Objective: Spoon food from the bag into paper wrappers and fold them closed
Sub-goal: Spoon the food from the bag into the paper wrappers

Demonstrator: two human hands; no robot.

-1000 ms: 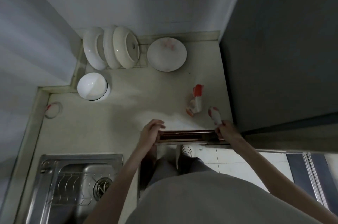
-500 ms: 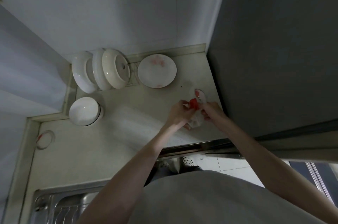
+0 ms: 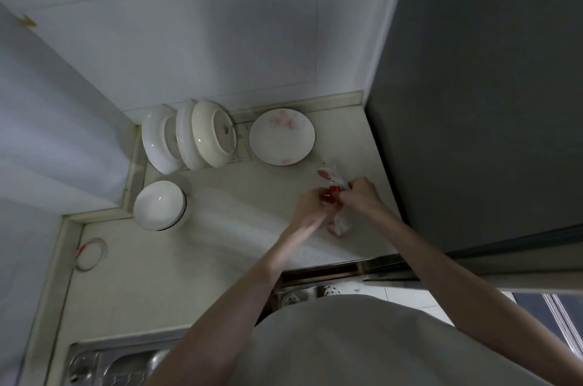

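Both hands meet over the far right part of the desk [image 3: 220,228], close to the tall dark fridge [image 3: 473,101]. They work together because the small bag [image 3: 339,223] is soft and floppy, so 1 hand has to steady it while the other works at its top.

The left hand [image 3: 310,205] is blurry, but its fingers look curled onto the red top of the bag. The right hand [image 3: 361,193] pinches that same red top, and it also holds a spoon [image 3: 328,175] that sticks out toward the plate [image 3: 281,136]. My guess is the spoon is kept ready for scooping.

The bag is white and red, crinkled, and its bottom end hangs just under the hands, near the desk. I cannot tell if it is open yet. No paper wrappers are in view.
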